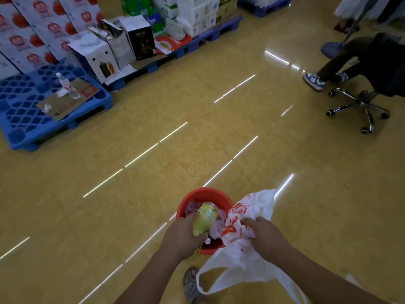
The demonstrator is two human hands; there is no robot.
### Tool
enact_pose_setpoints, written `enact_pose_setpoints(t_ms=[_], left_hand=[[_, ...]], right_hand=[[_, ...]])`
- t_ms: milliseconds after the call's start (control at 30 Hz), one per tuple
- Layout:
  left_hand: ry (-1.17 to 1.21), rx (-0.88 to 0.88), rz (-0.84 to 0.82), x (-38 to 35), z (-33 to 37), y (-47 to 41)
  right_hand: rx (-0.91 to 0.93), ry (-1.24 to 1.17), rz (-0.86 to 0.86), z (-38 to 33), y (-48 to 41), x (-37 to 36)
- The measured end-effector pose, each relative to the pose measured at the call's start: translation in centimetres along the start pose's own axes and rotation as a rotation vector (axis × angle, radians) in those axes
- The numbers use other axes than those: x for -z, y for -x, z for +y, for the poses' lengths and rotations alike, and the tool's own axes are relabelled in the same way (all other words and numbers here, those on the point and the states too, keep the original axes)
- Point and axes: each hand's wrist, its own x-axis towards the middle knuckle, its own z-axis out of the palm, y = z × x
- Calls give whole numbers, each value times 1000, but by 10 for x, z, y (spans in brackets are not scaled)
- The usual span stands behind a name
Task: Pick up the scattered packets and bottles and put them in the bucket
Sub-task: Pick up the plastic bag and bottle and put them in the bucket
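Observation:
A red bucket (197, 195) stands on the yellow floor just in front of me, with pinkish packets (215, 229) inside. My left hand (183, 234) grips a yellow-green bottle (206, 217) held tilted over the bucket. My right hand (264, 234) clutches a white plastic bag with red print (245, 218) at the bucket's right rim; the bag's handles hang down below my wrist. A clear water bottle (68, 86) stands far off on a blue pallet at the left.
A blue pallet (26, 119) with cardboard and crumpled paper lies at left, and stacked cartons (122, 40) stand behind it. A seated person's legs and a wheeled office chair (361, 106) are at the right. My sandalled foot (191, 286) is below the bucket.

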Motion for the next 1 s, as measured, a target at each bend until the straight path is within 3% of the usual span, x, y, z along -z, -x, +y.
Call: enact_pose_setpoints(t_ms=[467, 800, 1000], left_hand=[[11, 58, -48, -19, -30, -75], [35, 151, -116, -98, -62, -183], [19, 233, -154, -156, -88, -268]], right_hand=[[-43, -4, -125, -9, -75, -36], [-129, -134, -314, 21, -147, -166], [-48, -155, -297, 42, -209, -235]])
